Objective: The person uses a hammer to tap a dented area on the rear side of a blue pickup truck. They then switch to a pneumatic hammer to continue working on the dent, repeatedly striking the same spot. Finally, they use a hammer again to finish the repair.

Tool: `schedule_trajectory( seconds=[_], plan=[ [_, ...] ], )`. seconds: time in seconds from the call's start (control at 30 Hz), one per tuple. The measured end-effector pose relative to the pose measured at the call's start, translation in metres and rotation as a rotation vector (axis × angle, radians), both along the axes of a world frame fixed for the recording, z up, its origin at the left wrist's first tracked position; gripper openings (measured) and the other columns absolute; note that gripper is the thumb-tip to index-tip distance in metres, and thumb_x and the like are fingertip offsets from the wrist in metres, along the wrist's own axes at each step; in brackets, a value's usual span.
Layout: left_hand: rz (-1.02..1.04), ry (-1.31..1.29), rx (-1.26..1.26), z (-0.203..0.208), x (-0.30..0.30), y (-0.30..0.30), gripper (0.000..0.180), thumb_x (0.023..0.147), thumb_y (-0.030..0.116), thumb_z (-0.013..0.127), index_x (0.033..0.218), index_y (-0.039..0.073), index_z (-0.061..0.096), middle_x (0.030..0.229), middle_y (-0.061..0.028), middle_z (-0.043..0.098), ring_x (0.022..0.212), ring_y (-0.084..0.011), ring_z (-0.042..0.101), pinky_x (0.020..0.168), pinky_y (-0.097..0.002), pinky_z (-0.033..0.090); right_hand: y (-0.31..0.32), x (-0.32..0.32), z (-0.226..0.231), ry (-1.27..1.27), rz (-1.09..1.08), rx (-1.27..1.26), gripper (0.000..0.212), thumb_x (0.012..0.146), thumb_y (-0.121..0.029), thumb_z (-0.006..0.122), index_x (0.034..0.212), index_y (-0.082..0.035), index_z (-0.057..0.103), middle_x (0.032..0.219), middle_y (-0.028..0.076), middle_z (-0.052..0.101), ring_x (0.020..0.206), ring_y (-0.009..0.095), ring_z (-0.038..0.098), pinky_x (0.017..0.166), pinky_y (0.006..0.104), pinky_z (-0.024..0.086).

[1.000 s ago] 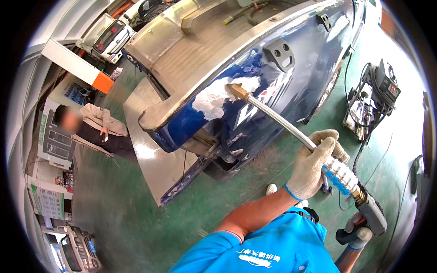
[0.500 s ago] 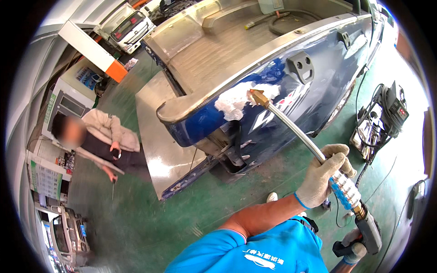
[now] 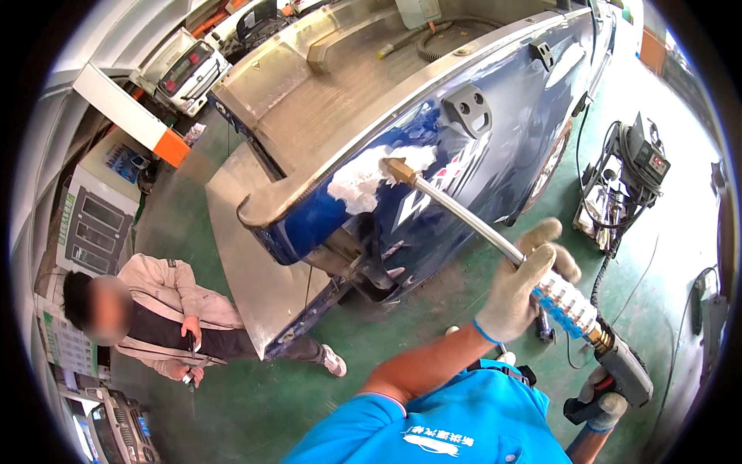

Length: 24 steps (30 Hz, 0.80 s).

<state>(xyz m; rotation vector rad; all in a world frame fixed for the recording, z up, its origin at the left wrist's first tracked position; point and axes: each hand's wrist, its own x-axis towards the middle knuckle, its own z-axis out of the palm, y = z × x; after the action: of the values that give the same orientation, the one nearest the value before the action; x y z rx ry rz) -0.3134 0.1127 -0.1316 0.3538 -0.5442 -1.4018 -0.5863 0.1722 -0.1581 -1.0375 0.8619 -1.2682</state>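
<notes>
Left hand (image 3: 522, 286) curls round a rodded tool (image 3: 464, 218), right hand (image 3: 607, 404) wraps its grip; brass tip (image 3: 398, 170) at twelve o'clock, by the blue panel (image 3: 309, 230). Cabled machine (image 3: 649, 151) at three; person (image 3: 166, 298) at eight, past the tailgate (image 3: 243, 247).

From afar I have the long silvery rod tool (image 3: 470, 220) — brass tip (image 3: 400, 172), ribbed blue-and-white collar (image 3: 568, 301), dark pistol-shaped end (image 3: 626, 371) — slanting up to the whitish patch (image 3: 359, 182) on the blue truck side (image 3: 305, 232), near its rear top corner.
</notes>
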Motion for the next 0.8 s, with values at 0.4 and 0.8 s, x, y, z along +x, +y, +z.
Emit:
schedule_trajectory(
  seconds=[0.4,0.8],
  plan=[
    [-0.171,0.707,-0.6,0.009,0.146,-0.062,0.04,0.105,0.044,0.057,0.083,0.011,0.052,0.056,0.0061,0.032,0.042,-0.0052,0.03,0.039,-0.0231,0.034,-0.008,-0.047,-0.024,0.728,0.088,-0.461,0.059,0.066,-0.041,0.09,0.101,0.001,0.067,0.066,0.001,0.061,0.067,0.015,0.059,0.069,0.0343,0.049],
    [0.146,0.397,-0.05,0.023,0.138,-0.054,0.037,0.108,0.042,0.052,0.084,0.015,0.052,0.056,0.0078,0.026,0.042,-0.0062,0.025,0.039,-0.0239,0.03,-0.002,-0.027,-0.043,-0.197,0.03,0.234,0.099,0.058,-0.047,0.098,0.122,0.014,0.055,0.074,0.012,0.068,0.05,0.019,0.063,0.044,0.0319,0.053]
  ],
)
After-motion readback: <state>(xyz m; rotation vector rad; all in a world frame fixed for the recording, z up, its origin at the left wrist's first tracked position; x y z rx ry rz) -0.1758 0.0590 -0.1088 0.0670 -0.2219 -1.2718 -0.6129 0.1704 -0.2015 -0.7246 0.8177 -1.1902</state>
